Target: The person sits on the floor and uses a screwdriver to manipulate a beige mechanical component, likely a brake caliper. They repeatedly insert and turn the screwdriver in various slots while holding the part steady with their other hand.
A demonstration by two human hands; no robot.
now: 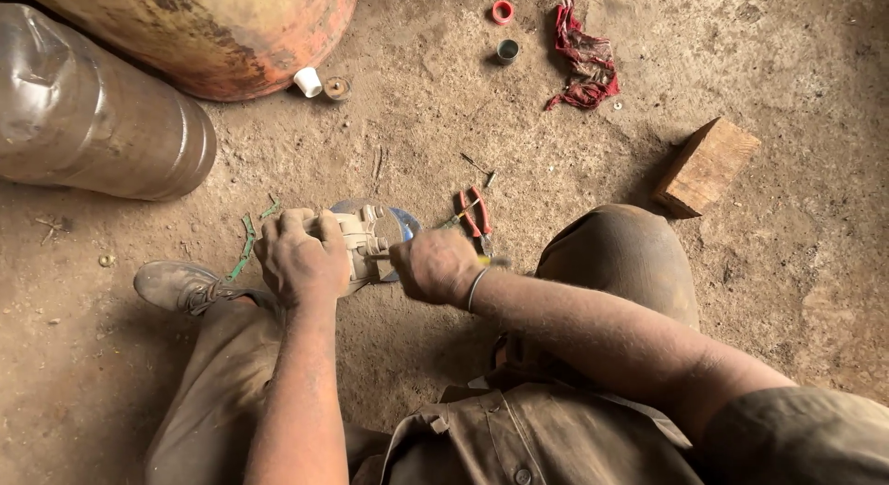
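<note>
A: Left hand?
B: Wrapped over a pale metal part, fingers curled tight on it, held just above the dirt floor between the knees.
A: Right hand?
B: Closed in a fist around a thin tool with a yellowish handle, tip hidden, pressed against the part's right side. Wire bracelet on that wrist.
A: Under the part?
B: A round shiny disc lying flat, mostly covered.
A: Nearby stuff?
B: Red-handled pliers on the floor just right of the hands. Green string left of them, by the shoe. Wooden block further right. Red rag, red cap and a small dark cap up top. Big clear plastic bottle and a rusty orange tank top left, white cap beside the tank.
</note>
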